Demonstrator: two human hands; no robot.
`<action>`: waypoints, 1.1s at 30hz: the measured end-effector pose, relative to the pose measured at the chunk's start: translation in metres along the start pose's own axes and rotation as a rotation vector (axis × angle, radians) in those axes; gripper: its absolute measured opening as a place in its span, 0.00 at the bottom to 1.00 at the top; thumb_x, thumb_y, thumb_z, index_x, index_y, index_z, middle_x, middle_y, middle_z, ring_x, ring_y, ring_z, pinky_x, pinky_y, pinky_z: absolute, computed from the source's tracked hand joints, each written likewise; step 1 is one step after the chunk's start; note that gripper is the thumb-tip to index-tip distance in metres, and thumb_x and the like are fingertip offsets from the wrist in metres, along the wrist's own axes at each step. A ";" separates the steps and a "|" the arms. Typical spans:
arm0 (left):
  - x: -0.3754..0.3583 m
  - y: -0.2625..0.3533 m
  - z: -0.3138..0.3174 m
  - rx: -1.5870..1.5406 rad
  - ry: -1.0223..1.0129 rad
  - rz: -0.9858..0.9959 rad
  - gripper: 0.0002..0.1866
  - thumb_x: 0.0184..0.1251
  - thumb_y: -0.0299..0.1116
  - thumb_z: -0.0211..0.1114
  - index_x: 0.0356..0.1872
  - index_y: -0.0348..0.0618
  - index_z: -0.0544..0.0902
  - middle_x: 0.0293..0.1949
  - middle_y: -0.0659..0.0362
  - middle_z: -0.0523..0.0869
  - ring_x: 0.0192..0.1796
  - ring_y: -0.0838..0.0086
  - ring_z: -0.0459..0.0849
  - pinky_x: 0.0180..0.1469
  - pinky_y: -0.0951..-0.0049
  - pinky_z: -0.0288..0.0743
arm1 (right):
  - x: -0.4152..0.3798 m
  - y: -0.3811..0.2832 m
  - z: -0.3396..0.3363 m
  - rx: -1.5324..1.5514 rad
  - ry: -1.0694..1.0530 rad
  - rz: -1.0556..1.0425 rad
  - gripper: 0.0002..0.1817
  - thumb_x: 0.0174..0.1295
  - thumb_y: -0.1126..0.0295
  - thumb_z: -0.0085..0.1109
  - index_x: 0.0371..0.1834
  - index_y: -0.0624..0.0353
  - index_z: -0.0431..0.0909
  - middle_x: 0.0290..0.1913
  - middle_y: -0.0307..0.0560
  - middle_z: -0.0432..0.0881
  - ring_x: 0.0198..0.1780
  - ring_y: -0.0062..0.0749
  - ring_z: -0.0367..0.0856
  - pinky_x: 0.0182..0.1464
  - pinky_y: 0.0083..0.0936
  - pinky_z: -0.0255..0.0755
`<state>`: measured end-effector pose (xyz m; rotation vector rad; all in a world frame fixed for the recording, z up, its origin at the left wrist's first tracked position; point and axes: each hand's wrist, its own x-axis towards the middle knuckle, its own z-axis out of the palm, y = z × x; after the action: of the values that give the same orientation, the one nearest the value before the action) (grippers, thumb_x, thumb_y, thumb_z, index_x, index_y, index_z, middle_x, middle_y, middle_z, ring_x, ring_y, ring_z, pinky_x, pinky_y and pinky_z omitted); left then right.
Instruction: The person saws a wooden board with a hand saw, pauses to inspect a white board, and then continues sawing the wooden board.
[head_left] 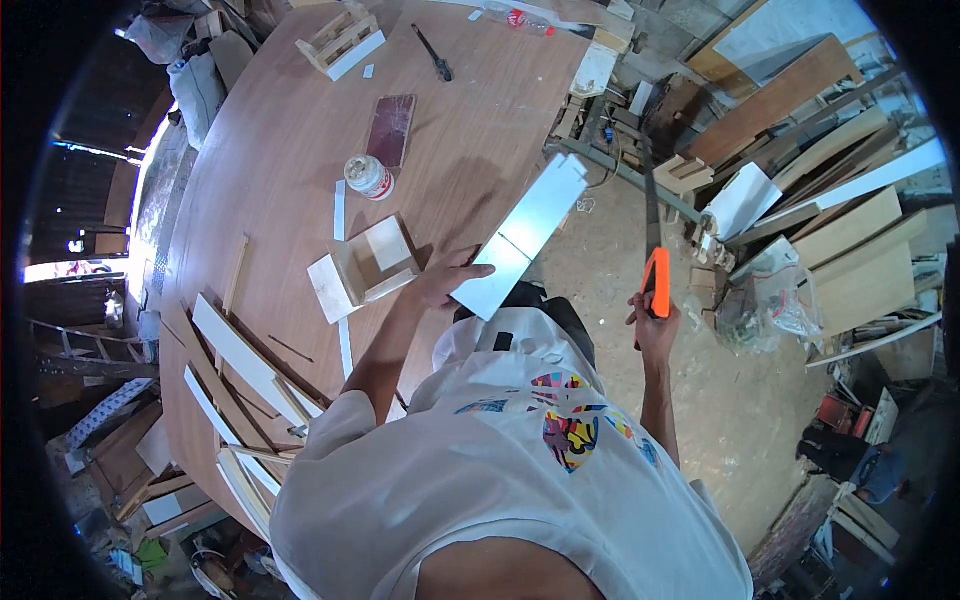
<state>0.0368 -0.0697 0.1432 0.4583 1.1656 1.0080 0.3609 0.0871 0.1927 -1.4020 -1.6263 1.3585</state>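
Note:
My left hand (447, 280) is closed on the near end of a white board (525, 235), its thumb on top. A thin dark line crosses the board, and its far end is notched. The board reaches past the table's right edge. To the right, my right hand (655, 325) grips the orange handle of a handsaw (657, 283). The saw's dark blade points away from me, apart from the board. Left of my left hand, a small open wooden box (365, 270) sits on the table (270, 180).
Beyond the box are a jar (369, 178), a dark red plate (391, 130), a screwdriver (433, 55) and a slatted wooden piece (342, 45). Long strips (250, 355) lie at the near left. Boards (850, 240) and a plastic bag (775, 310) crowd the right side.

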 end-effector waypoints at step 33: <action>-0.063 0.115 0.043 0.913 0.131 -0.046 0.34 0.63 0.54 0.63 0.62 0.39 0.73 0.56 0.47 0.81 0.54 0.61 0.81 0.58 0.69 0.71 | -0.072 -0.111 0.058 0.138 -0.581 -0.383 0.17 0.36 0.88 0.55 0.11 0.57 0.57 0.12 0.37 0.57 0.14 0.22 0.55 0.18 0.19 0.54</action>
<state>0.0255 -0.0563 0.2797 1.0832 1.7222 0.4144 0.2898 0.0091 0.2914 -0.5880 -1.9809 1.6872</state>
